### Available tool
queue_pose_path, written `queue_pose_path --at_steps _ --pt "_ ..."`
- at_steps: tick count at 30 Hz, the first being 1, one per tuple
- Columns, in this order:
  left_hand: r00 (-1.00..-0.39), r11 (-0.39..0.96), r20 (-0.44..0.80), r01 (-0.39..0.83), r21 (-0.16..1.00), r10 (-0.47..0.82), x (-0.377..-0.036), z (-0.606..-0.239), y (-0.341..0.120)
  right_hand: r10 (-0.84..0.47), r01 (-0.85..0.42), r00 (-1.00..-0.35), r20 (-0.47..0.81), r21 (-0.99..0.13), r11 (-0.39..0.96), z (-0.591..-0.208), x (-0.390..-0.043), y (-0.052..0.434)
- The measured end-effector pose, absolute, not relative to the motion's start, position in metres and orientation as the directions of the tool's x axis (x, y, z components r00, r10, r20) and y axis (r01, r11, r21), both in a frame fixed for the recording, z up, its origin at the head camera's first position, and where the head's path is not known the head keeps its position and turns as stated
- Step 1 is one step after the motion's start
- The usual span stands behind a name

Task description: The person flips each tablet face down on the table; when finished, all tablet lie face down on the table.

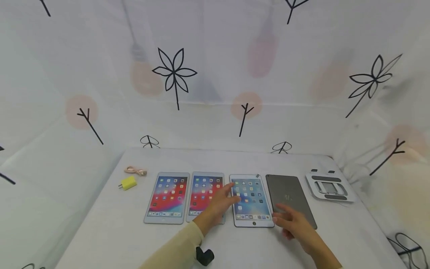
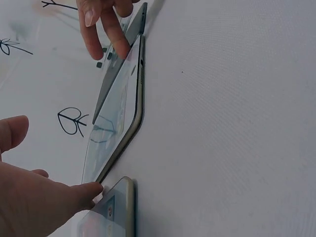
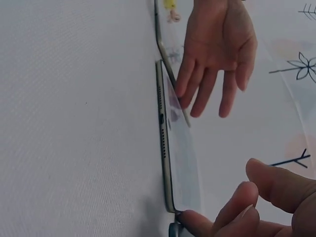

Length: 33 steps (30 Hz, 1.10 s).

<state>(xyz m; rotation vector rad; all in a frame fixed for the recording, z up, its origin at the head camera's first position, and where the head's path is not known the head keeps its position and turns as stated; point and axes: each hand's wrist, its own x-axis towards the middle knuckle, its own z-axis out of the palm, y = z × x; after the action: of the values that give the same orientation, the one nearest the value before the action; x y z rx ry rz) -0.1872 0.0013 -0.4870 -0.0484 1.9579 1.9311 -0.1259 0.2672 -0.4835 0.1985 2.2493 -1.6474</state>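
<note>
1. Third tablet [image 1: 252,200] lying flat, screen up, on the white table [image 1: 111,231]; long axis running away from the person, home-button end nearest the body.
2. Placed between a lit red-screen tablet [image 1: 206,194] and a grey face-down tablet [image 1: 289,196], all parallel.
3. Left hand [image 1: 221,203] spread loose, fingertips [image 2: 91,190] touching its left edge, gripping nothing.
4. Right hand [image 1: 293,222] relaxed, fingertip [image 3: 190,219] touching its near right corner, holding nothing.
5. Further left: another tablet [image 1: 168,198], yellow charger [image 1: 128,183], pink cable [image 1: 135,171]. Far right: white stand [image 1: 329,185].
</note>
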Motion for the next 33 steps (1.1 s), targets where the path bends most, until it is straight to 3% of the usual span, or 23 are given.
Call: queue_pose_path --at_steps 7,15,25,33 --pt "-0.904 0.013 -0.285 -0.297 0.955 0.318 -0.187 -0.493 0.0 -0.14 0.303 -0.924 -0.356 -0.905 0.299 -0.482 -0.124 0.267" --pt "-0.846 -0.035 -0.267 -0.318 0.947 0.461 -0.189 -0.496 0.002 -0.209 0.375 -0.895 -0.395 -0.918 0.128 -0.484 -0.129 0.278" --pt "-0.855 -0.083 -0.259 -0.329 0.941 0.45 -0.189 -0.492 0.007 -0.181 0.32 -0.931 -0.317 -0.947 0.015 -0.499 -0.135 0.269" --pt "-0.86 -0.08 -0.266 -0.331 0.94 0.435 -0.188 -0.492 0.014 -0.311 0.234 -0.923 -0.226 -0.972 0.014 -0.5 -0.14 0.258"
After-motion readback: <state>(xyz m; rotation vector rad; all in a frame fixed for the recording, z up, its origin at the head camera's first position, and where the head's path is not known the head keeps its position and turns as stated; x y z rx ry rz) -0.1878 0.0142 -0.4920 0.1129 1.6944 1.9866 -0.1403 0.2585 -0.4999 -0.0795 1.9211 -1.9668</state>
